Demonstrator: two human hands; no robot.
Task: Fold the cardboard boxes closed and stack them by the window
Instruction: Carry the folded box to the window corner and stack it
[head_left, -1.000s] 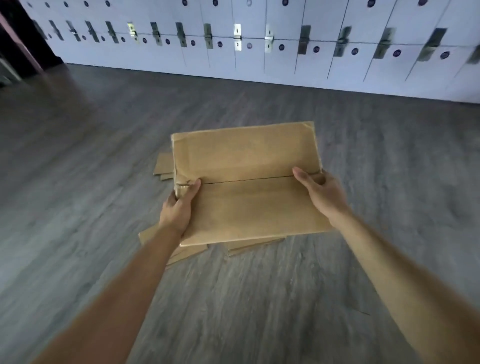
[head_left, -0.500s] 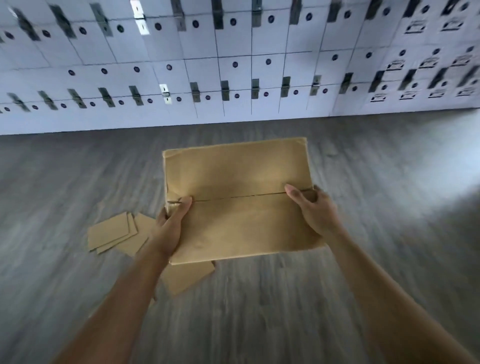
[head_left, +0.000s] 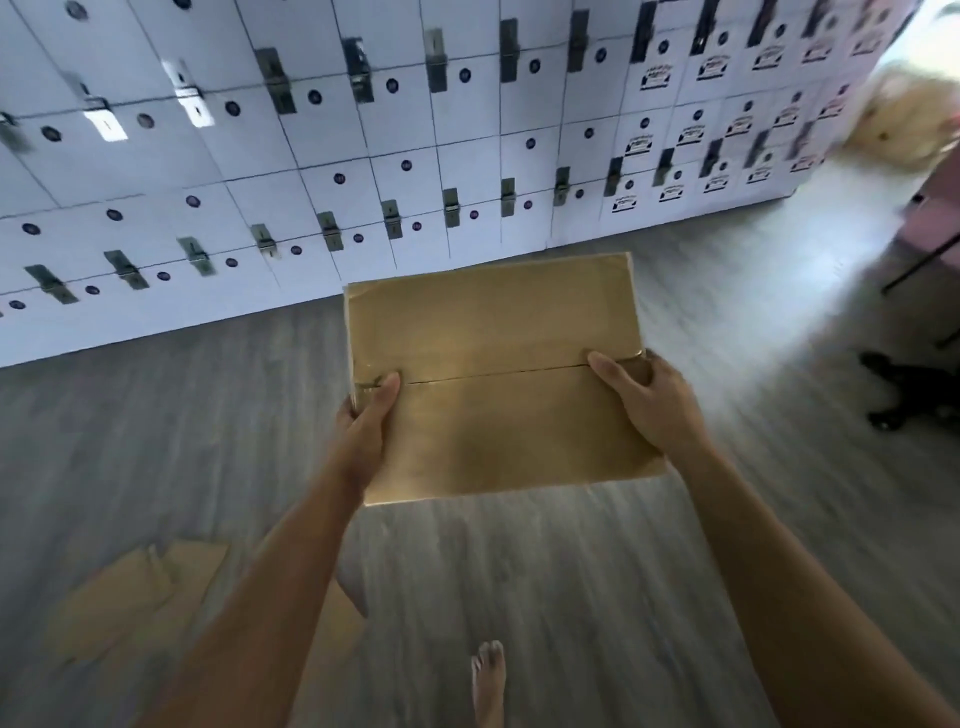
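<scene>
A brown cardboard box (head_left: 493, 384) with its two top flaps folded closed is held up in front of me above the floor. My left hand (head_left: 366, 421) grips its left edge, thumb on top at the seam between the flaps. Gripping the right edge is my right hand (head_left: 641, 400), its thumb also lying on the seam. Flattened cardboard pieces (head_left: 135, 597) lie on the grey floor at the lower left, partly hidden by my left forearm.
A wall of white lockers (head_left: 363, 156) runs across the back. At the far right stand a black chair base (head_left: 914, 389) and a pink piece of furniture (head_left: 930, 228), with blurred tan boxes (head_left: 909, 119) in bright light above. My bare foot (head_left: 488, 680) is on the floor.
The view has swung right and up along the lockers with the box carried in both hands. The flat cardboard has slid to the lower left; the bright right end of the room has appeared.
</scene>
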